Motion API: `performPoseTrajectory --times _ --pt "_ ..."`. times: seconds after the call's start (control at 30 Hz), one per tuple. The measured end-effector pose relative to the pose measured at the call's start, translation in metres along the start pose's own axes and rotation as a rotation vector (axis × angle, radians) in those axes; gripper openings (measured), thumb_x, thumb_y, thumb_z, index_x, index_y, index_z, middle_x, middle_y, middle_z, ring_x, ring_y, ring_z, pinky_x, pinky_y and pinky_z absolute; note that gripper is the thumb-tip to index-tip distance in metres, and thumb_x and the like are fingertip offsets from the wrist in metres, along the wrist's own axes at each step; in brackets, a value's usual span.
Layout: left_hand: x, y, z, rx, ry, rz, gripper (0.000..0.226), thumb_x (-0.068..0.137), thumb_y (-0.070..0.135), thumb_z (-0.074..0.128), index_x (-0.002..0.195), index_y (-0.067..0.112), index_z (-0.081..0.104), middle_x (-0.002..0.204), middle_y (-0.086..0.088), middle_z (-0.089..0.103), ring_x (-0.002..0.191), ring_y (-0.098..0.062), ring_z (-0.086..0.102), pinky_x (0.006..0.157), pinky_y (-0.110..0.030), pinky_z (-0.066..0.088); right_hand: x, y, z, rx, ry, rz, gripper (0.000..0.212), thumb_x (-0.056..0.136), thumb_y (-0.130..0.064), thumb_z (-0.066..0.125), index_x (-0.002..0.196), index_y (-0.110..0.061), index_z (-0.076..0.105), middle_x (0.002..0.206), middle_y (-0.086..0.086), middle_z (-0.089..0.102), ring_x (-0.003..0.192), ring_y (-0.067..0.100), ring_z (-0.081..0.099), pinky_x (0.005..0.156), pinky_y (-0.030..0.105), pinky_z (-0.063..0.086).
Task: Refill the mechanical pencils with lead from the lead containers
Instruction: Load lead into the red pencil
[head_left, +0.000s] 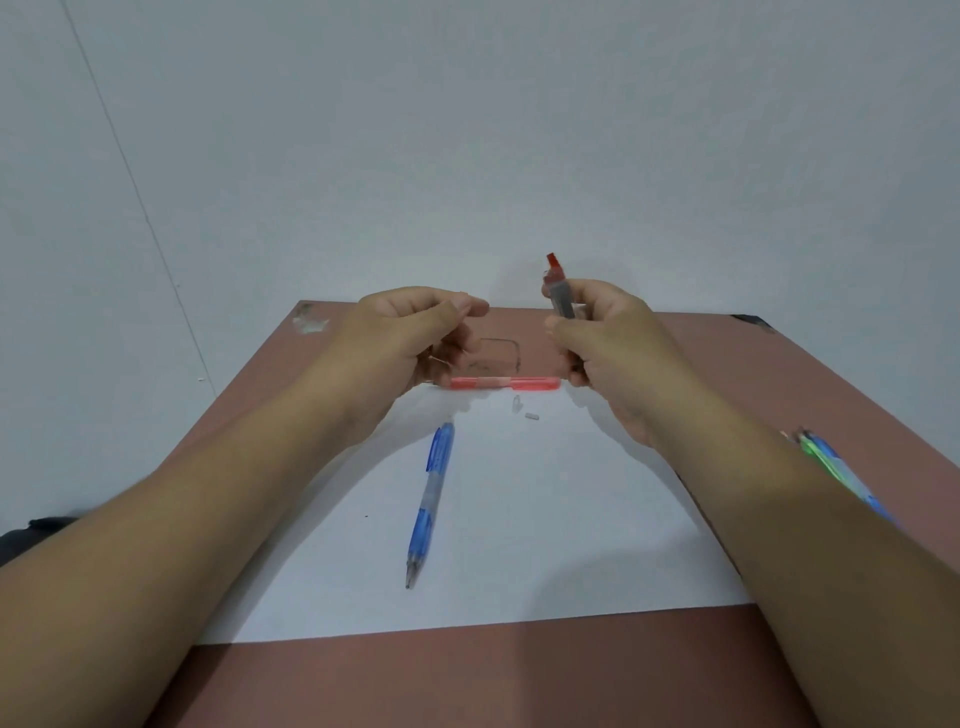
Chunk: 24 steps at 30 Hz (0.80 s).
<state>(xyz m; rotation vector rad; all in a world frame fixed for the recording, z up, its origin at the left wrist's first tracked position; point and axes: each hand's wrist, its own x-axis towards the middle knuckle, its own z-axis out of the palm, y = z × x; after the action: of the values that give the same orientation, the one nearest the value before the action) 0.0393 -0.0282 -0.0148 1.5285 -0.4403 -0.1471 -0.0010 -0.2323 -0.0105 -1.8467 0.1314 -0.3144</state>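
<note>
Head view, the only one. Right hand (597, 343) raised above the worktop (467, 675), fingers and thumb curled round a lead container (561, 293): grey tube held nearly upright, red cap end on top, poking clear above the fingers. Left hand (415, 332) level with it and a little apart, fingers curled, thumb and forefinger pressed together at the tip nearest the container; possibly pinching a lead, but too thin and blurred to tell.

Below and between both hands, lying on the far edge of a white paper sheet (467, 545): a pink mechanical pencil (504, 383), long axis running left to right, one end hidden under the left hand. Just this side of it, two tiny pale parts (523, 410), likely its cap and eraser, so probably the pencil being filled. Nearer the body, a blue mechanical pencil (431, 499), long axis running away from the body, tip nearest the viewer. Under the right forearm, a green and blue pencil bundle (831, 462), mostly hidden.

Key relation: pink pencil straight below the gap between the hands, about equally near both, its right end under the container hand. Next move probably down toward that pencil.
</note>
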Motion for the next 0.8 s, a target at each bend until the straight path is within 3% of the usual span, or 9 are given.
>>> performPoseTrajectory --times 0.07,0.13,0.23,0.33,0.47,0.53,0.57,0.7,0.8 --pt "0.0 0.001 0.002 -0.124 -0.033 -0.065 0.033 0.103 0.026 0.054 0.115 -0.002 0.069 0.086 -0.013 0.069 0.072 -0.021 0.063 0.063 -0.027 0.055 -0.001 0.002 0.002 -0.046 0.005 -0.042 0.026 0.098 -0.019 0.061 0.108 -0.043 0.065 0.081 -0.008 0.057 0.074 0.017 0.055 0.08 0.046 0.057" --pt "0.0 0.003 0.002 -0.237 -0.048 -0.138 0.043 0.104 0.033 0.051 0.118 -0.005 0.066 0.092 -0.016 0.071 0.079 -0.023 0.067 0.069 -0.027 0.059 -0.001 0.003 0.002 -0.137 0.037 -0.115 0.026 0.099 -0.019 0.061 0.102 -0.044 0.066 0.082 -0.012 0.06 0.082 0.017 0.061 0.086 0.042 0.057" --pt "0.001 0.006 0.0 -0.378 -0.085 -0.252 0.058 0.103 0.045 0.046 0.123 -0.006 0.063 0.107 -0.022 0.073 0.095 -0.028 0.073 0.084 -0.032 0.061 0.0 0.003 -0.002 -0.35 0.077 -0.18 0.025 0.1 -0.018 0.059 0.115 -0.036 0.067 0.095 -0.018 0.063 0.095 0.011 0.064 0.07 0.021 0.047" --pt "0.0 0.007 -0.004 -0.471 -0.188 -0.353 0.074 0.1 0.058 0.04 0.129 -0.007 0.058 0.118 -0.027 0.069 0.109 -0.036 0.07 0.093 -0.037 0.058 0.002 0.006 -0.004 -0.36 0.146 -0.155 0.026 0.098 -0.02 0.062 0.116 -0.039 0.061 0.105 -0.013 0.066 0.094 0.009 0.066 0.06 0.016 0.042" --pt "0.0 0.007 -0.007 -0.598 -0.341 -0.395 0.093 0.095 0.071 0.038 0.14 -0.01 0.044 0.134 -0.035 0.056 0.123 -0.049 0.058 0.103 -0.047 0.049 -0.001 0.003 -0.004 -0.345 0.22 -0.169 0.071 0.096 -0.018 0.062 0.153 -0.044 0.028 0.097 -0.012 0.065 0.081 0.005 0.065 0.048 0.007 0.04" --pt "0.001 0.006 -0.008 -0.654 -0.373 -0.395 0.099 0.093 0.074 0.038 0.143 -0.011 0.039 0.138 -0.037 0.051 0.126 -0.051 0.055 0.106 -0.049 0.047 -0.002 0.003 -0.005 -0.319 0.225 -0.183 0.085 0.096 -0.017 0.062 0.158 -0.045 0.011 0.095 -0.012 0.066 0.079 0.005 0.065 0.048 0.005 0.04" --pt "0.002 0.005 -0.009 -0.677 -0.388 -0.395 0.101 0.092 0.075 0.038 0.145 -0.012 0.037 0.14 -0.037 0.049 0.128 -0.052 0.053 0.108 -0.049 0.045 -0.003 0.002 -0.005 -0.317 0.212 -0.211 0.084 0.095 -0.017 0.062 0.158 -0.046 0.014 0.095 -0.014 0.066 0.081 0.003 0.065 0.051 0.005 0.041" --pt "0.004 0.001 -0.011 -0.725 -0.508 -0.392 0.107 0.091 0.079 0.034 0.147 -0.011 0.034 0.146 -0.037 0.043 0.137 -0.051 0.043 0.121 -0.047 0.028 -0.007 0.0 -0.002 -0.566 -0.044 -0.489 0.05 0.09 -0.007 0.067 0.128 -0.04 0.068 0.103 -0.02 0.071 0.093 -0.004 0.064 0.084 0.014 0.051" --pt "0.005 -0.001 -0.011 -0.717 -0.583 -0.409 0.11 0.089 0.083 0.032 0.149 -0.01 0.032 0.15 -0.035 0.04 0.141 -0.049 0.039 0.124 -0.044 0.025 -0.006 -0.004 0.0 -0.692 -0.035 -0.488 0.068 0.095 -0.011 0.06 0.14 -0.059 0.047 0.106 -0.016 0.064 0.092 0.003 0.061 0.087 0.03 0.054"
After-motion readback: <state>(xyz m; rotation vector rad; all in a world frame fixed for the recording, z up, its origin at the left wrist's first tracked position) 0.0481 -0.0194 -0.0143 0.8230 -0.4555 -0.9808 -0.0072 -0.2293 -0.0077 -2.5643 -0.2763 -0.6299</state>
